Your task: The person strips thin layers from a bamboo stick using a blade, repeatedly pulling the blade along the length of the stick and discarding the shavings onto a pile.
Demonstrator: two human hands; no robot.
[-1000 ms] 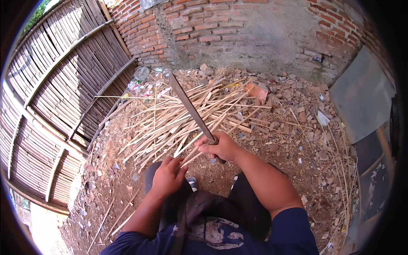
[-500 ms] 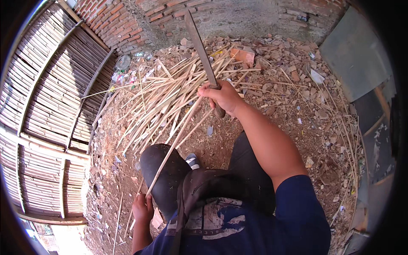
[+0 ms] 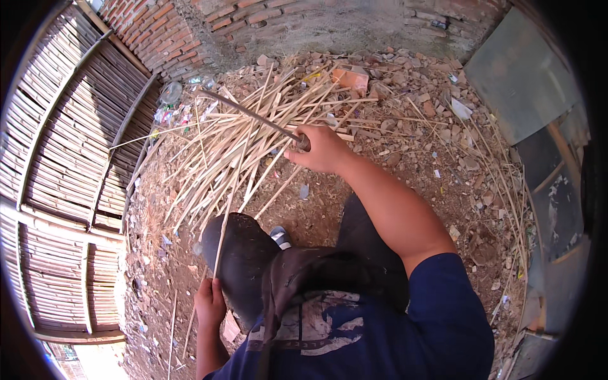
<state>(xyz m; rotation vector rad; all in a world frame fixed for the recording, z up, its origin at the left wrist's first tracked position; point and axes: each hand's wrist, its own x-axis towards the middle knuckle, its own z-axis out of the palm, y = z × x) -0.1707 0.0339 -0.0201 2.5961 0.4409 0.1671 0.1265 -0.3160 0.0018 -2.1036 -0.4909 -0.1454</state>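
Note:
My right hand (image 3: 320, 149) is closed around the handle of a long machete (image 3: 248, 113). The dark blade points up and to the left, above a pile of split bamboo strips (image 3: 209, 168). Down at the lower left, my left hand (image 3: 209, 304) grips the near end of a long, thin bamboo strip (image 3: 221, 240). This strip runs past my left knee, and its far part lies in line with the pile, where I cannot tell its tip from the others. Several loose strips lie on the ground beside my left hand.
A woven bamboo wall (image 3: 57, 158) stands along the left. Across the back is a brick wall (image 3: 266, 28), with rubble (image 3: 418, 82) and bits of litter at its foot. Grey sheets (image 3: 522, 76) lean at the right, near long thin strips on the ground.
The machete has swung from nearly upright to slanting left, and my right hand has turned with it. The held strip's far end has shifted away from my right hand, up over the pile.

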